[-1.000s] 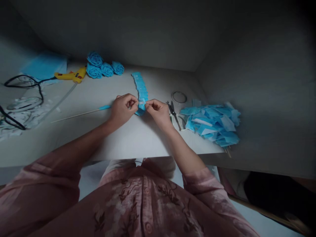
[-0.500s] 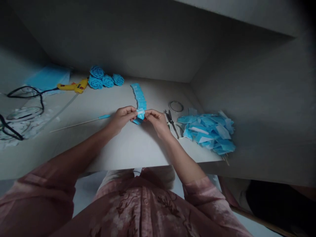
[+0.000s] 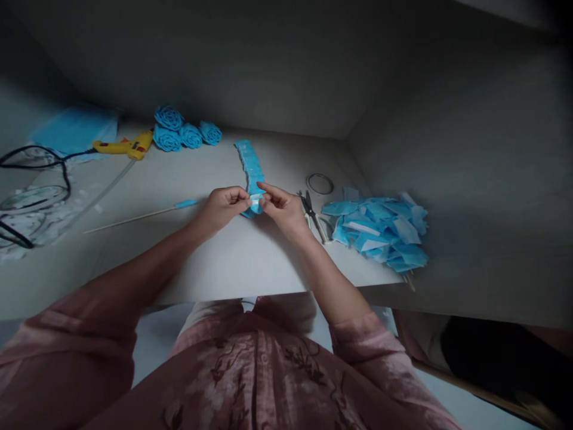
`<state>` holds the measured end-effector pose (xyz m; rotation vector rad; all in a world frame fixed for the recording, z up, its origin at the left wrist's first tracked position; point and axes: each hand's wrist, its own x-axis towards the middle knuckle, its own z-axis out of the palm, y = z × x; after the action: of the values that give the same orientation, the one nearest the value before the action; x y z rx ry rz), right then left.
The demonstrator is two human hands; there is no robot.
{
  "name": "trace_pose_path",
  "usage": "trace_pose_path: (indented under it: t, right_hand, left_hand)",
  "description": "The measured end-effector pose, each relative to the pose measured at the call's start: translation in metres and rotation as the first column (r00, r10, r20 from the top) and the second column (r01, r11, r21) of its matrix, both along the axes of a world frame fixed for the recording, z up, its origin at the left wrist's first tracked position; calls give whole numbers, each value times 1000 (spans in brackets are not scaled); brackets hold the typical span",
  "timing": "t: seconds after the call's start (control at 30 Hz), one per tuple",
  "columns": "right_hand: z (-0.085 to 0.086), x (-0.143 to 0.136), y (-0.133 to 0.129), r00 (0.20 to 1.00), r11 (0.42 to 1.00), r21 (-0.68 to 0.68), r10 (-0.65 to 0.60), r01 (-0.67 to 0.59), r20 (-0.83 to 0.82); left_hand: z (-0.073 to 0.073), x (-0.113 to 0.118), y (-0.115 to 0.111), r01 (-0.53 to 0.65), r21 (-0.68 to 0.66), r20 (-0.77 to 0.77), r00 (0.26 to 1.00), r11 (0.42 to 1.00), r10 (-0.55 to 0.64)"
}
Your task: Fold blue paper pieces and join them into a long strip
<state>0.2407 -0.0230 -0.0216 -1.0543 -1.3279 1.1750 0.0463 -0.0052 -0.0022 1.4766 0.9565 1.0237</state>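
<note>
A small piece of blue-and-white fabric (image 3: 256,200) is pinched between my two hands above the table. My left hand (image 3: 226,206) grips its left side with thumb and fingers. My right hand (image 3: 284,209) has its thumb against the right side, with the index finger stretched toward the blue strip. That pleated blue strip (image 3: 250,164) runs away from me on the table, its near end partly hidden by the hands. To the left lies a thin stick (image 3: 129,223) with a blue-wrapped tip. Scissors (image 3: 312,214) lie just right of my right hand.
A yellow glue gun (image 3: 125,146) with a black cord rests at the back left, beside several blue fabric roses (image 3: 168,138). Blue sheets (image 3: 74,131) lie behind it. On the right are a metal ring (image 3: 320,183) and a heap of blue fabric pieces (image 3: 380,233).
My right index finger has lifted and straightened away from the fabric piece, which now lies flatter between my hands. The whole view has shifted slightly.
</note>
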Motion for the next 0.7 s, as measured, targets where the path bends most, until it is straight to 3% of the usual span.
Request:
trace_pose_path:
  t: [0.4,0.6,0.7]
  right_hand:
    - [23,3,-8,977,981,-195,-29,-13,-212]
    - [22,1,-9,992,992,-125,-25,10,-123]
    - [20,-1,-8,995,998,-62,-34,28,-95]
  left_hand:
    - [10,-1,0,-66,-65,66,995,996,70]
    - [3,-2,3,-35,-50,50,998,998,38]
    - [0,-3,6,-35,-132,65,997,991,44]
